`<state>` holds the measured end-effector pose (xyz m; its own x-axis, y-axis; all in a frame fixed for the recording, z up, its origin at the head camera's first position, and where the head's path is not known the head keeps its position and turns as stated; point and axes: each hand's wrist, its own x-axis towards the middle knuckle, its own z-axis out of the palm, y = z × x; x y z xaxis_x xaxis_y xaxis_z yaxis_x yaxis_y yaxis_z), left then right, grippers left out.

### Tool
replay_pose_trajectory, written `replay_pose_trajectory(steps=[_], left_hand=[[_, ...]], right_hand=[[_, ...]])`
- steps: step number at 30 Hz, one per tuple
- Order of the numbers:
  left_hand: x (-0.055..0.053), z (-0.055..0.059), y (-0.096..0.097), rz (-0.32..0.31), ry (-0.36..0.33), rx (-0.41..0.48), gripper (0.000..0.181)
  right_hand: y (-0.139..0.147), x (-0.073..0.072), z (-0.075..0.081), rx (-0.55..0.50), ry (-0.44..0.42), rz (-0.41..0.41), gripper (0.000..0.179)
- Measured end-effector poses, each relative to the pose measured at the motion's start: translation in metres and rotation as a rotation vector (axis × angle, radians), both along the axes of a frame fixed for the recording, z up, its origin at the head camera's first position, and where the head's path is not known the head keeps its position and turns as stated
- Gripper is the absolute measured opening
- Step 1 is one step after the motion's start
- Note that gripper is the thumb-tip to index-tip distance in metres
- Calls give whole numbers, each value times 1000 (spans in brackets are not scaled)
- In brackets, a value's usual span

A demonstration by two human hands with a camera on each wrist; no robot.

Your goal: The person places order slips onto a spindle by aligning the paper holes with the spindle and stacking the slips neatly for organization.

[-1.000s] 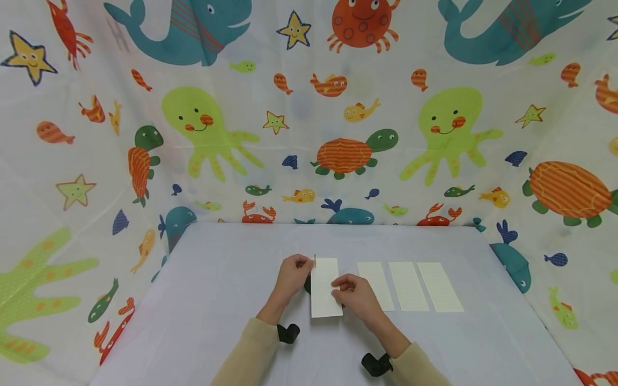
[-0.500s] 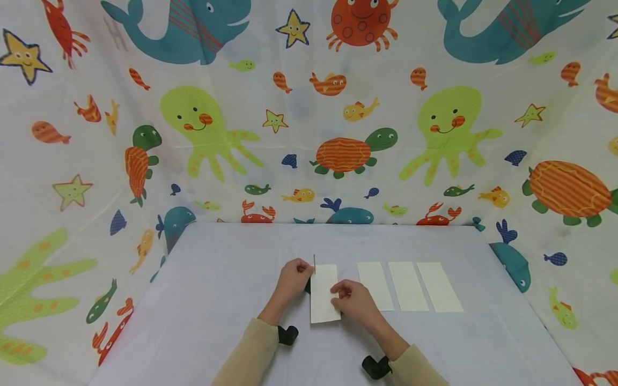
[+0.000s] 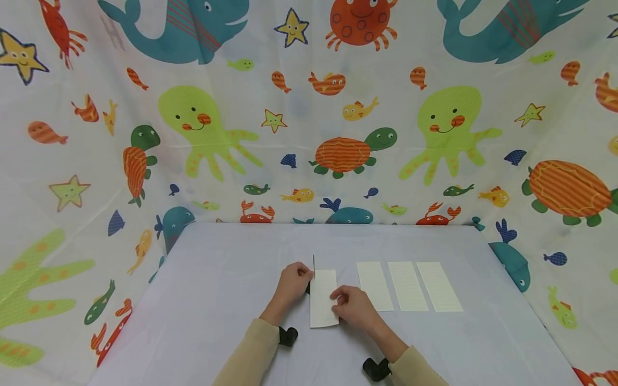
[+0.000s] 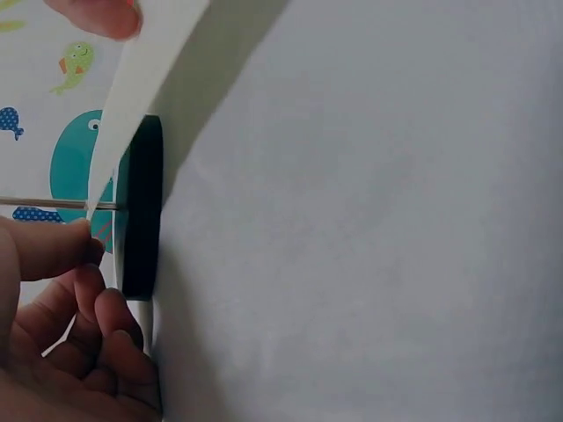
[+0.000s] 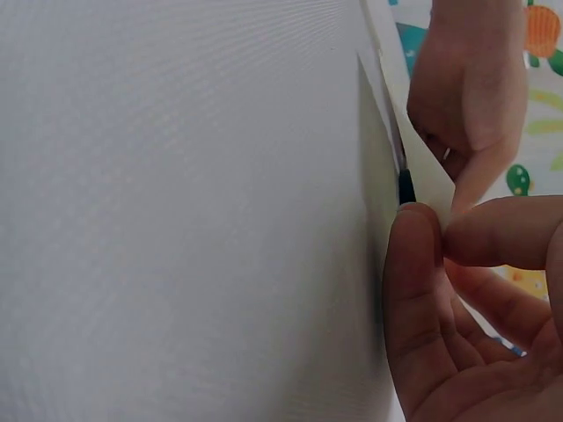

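My left hand pinches the upper left corner of a cream paper slip between thumb and fingers. Right at that corner rises the thin metal rod of a spike paper holder, its tip above the slip's top edge. In the left wrist view the rod runs down to a dark disc base, with the slip slanting over it. My right hand pinches the slip's right edge. From the right wrist view, thumb and finger meet on the paper, and part of the dark base shows behind.
Three more cream slips lie side by side on the white table to the right: a near one, a middle one and a far one. A curtain with sea animals hangs behind the table.
Both hands have brought the slip lower and a little toward me. More of the spike's rod stands above its top edge. The other slips have stayed put.
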<state>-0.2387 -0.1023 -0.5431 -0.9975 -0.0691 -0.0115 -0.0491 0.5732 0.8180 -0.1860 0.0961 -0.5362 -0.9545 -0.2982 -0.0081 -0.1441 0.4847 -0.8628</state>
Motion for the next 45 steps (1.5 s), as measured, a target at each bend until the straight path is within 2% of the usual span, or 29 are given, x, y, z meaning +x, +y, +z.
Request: replay_pose_trajectory(steps=[7,13,20,22,25,31,36,45], left_hand=[[2,0,-1,-26,31,-37,13],[-1,-2,-1,-33,17,-76,12],[2,-1,-4,-24,15,-75,12],[3,0,-6,-46,31,-106,15],[6,0,-8,-111,63,-179,22],[13,0,-11,-224,61,-232,34],[15,0,-12,-255,62,-255,36],[16,8,-12,-275,32,-282,39]], right_hand=[[0,1,-1,3,-16,25,18],[0,2,1,17,-23,37,18],[-1,3,1,26,-24,39,18],[-1,3,2,29,-27,41,18],[0,4,4,29,-29,48,18],[0,5,7,31,-42,60,18],[2,6,8,35,-45,66,19],[10,10,16,92,-26,95,18]])
